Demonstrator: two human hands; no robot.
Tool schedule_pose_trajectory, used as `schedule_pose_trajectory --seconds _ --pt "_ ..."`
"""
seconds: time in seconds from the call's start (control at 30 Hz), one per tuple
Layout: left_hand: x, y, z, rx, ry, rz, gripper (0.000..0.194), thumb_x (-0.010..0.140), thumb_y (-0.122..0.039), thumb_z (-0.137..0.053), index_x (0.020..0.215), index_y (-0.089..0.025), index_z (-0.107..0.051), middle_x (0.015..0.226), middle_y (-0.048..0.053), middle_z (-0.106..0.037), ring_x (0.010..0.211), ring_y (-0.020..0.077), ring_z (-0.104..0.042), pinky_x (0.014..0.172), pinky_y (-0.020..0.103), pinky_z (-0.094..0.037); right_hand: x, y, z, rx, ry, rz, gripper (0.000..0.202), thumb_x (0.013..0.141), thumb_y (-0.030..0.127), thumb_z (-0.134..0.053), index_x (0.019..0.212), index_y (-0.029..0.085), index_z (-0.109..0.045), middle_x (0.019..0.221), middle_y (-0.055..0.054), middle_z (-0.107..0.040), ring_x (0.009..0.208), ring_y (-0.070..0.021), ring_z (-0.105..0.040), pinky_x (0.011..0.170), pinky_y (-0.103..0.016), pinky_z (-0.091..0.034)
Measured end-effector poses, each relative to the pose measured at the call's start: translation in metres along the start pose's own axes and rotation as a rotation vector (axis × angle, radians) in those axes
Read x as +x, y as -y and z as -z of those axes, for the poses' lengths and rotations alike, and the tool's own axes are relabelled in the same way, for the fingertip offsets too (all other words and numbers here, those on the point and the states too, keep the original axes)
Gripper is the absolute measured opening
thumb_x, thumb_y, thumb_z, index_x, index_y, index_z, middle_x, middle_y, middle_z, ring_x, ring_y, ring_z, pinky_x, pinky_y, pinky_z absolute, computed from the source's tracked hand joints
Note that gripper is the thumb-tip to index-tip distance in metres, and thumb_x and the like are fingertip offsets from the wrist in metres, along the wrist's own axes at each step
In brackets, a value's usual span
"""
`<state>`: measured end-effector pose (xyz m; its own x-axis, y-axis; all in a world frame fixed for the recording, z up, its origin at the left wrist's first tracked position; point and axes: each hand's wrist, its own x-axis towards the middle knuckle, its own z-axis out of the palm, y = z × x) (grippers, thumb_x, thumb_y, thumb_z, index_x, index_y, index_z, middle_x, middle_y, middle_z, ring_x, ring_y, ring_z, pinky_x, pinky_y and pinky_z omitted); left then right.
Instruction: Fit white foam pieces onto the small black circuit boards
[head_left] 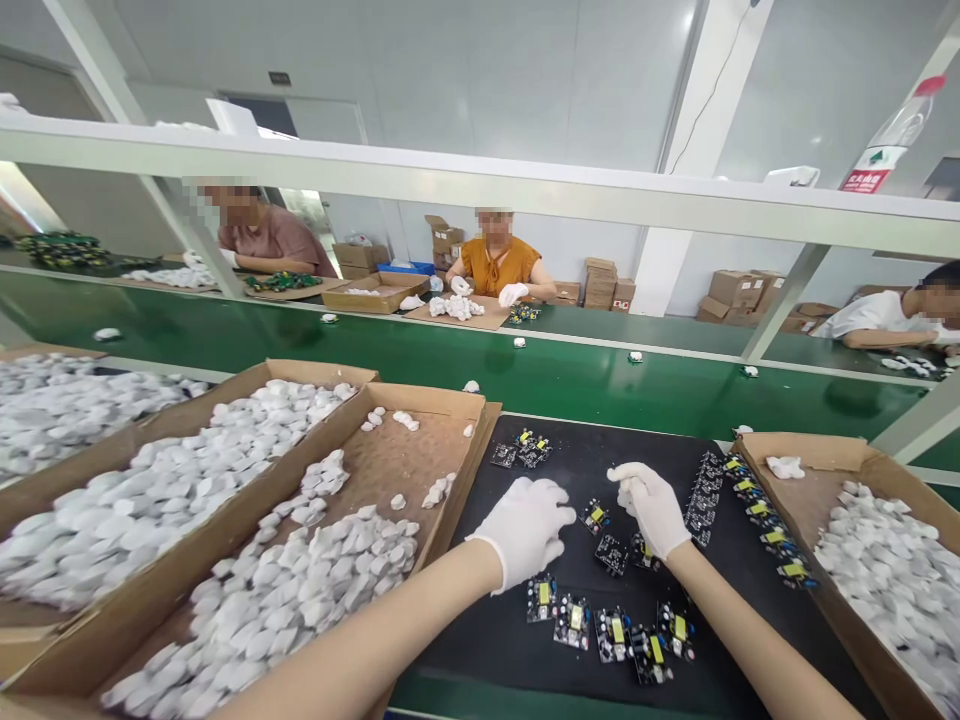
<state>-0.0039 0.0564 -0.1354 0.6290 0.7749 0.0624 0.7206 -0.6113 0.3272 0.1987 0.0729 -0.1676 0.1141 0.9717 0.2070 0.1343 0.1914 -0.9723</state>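
My left hand (pixel 526 528), in a white glove, hovers over the left part of the black mat (pixel 465 640). Its fingers are curved and apart, with nothing visible between them. My right hand (pixel 651 505), also gloved, is over the mat's middle with fingers bent together; whatever it may hold is hidden. Between the hands lie a small circuit board with a yellow part (pixel 596 516) and a dark board (pixel 612 554). Another board (pixel 645 550) is partly under my right hand. Several boards (pixel 615 635) lie nearer me, and a row of them (pixel 772 530) runs along the right edge.
Cardboard trays (pixel 450 402) of white pieces stand at left, another tray (pixel 832 452) at right. Beyond runs a green conveyor (pixel 405 360) with small white items. A white shelf beam (pixel 450 185) crosses above, carrying a bottle (pixel 892 140). Three people sit across the line.
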Motion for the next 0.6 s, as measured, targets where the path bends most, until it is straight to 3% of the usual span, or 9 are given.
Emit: schedule_pose_trajectory --seconds 0.13,0.23,0.3,0.33,0.4,0.5,0.6 --pt "0.005 0.009 -0.007 0.179 0.087 0.077 0.019 0.073 -0.008 -0.054 0.084 -0.016 -0.068 0.092 0.012 -0.066 0.091 0.0291 -0.06 0.079 0.044 -0.043 -0.004 0.002 0.015 -0.119 -0.045 0.057 0.027 0.083 0.037 -0.038 0.089 0.019 -0.057 0.056 0.003 -0.047 0.044 -0.0114 -0.042 0.042 -0.024 -0.033" --pt "0.002 0.008 -0.007 0.252 0.065 0.146 0.031 0.073 -0.005 -0.052 0.099 -0.014 -0.066 0.115 0.017 -0.06 0.106 0.0338 -0.055 0.085 0.049 -0.041 -0.008 0.007 0.02 -0.275 -0.001 0.143 0.025 0.082 0.036 -0.046 0.092 0.019 -0.061 0.067 -0.001 -0.055 0.054 -0.0142 -0.051 0.053 -0.029 -0.042" --pt "-0.003 -0.003 -0.002 0.217 0.029 0.149 0.038 0.074 -0.01 -0.055 0.111 -0.017 -0.062 0.129 0.014 -0.053 0.117 0.0335 -0.048 0.094 0.05 -0.037 -0.009 0.008 0.019 -0.395 0.036 0.22 0.018 0.078 0.03 -0.053 0.086 0.02 -0.066 0.076 -0.004 -0.058 0.066 -0.0172 -0.054 0.065 -0.033 -0.045" --pt "-0.006 -0.012 0.002 0.147 0.009 0.141 0.04 0.075 -0.014 -0.055 0.114 -0.02 -0.06 0.131 0.01 -0.052 0.119 0.0311 -0.047 0.097 0.049 -0.036 -0.01 0.008 0.019 -0.451 0.051 0.258 0.016 0.077 0.026 -0.055 0.082 0.02 -0.068 0.079 -0.005 -0.059 0.071 -0.0185 -0.055 0.07 -0.035 -0.044" --pt "-0.015 -0.038 0.01 -0.202 -0.026 0.103 0.038 0.075 -0.016 -0.052 0.111 -0.025 -0.062 0.12 0.003 -0.061 0.111 0.0227 -0.054 0.099 0.039 -0.039 -0.013 0.008 0.016 -0.543 0.072 0.322 0.018 0.078 0.022 -0.053 0.081 0.02 -0.07 0.081 -0.006 -0.06 0.076 -0.0201 -0.054 0.074 -0.036 -0.043" --pt "-0.034 -0.075 0.015 -0.677 0.051 0.031 0.035 0.075 -0.018 -0.047 0.102 -0.03 -0.065 0.091 -0.002 -0.07 0.076 0.0157 -0.064 0.072 0.029 -0.051 -0.015 0.008 0.015 -0.639 0.077 0.381 0.022 0.081 0.019 -0.049 0.085 0.02 -0.07 0.081 -0.007 -0.062 0.078 -0.0211 -0.055 0.074 -0.036 -0.043" --pt "-0.062 -0.082 0.012 -0.855 0.042 -0.102 0.024 0.07 -0.027 -0.059 0.092 -0.032 -0.068 0.082 -0.002 -0.069 0.075 0.0175 -0.064 0.067 0.03 -0.05 -0.015 0.007 0.017 -0.703 0.059 0.402 0.023 0.082 0.017 -0.048 0.088 0.019 -0.07 0.081 -0.008 -0.062 0.078 -0.021 -0.056 0.076 -0.035 -0.044"
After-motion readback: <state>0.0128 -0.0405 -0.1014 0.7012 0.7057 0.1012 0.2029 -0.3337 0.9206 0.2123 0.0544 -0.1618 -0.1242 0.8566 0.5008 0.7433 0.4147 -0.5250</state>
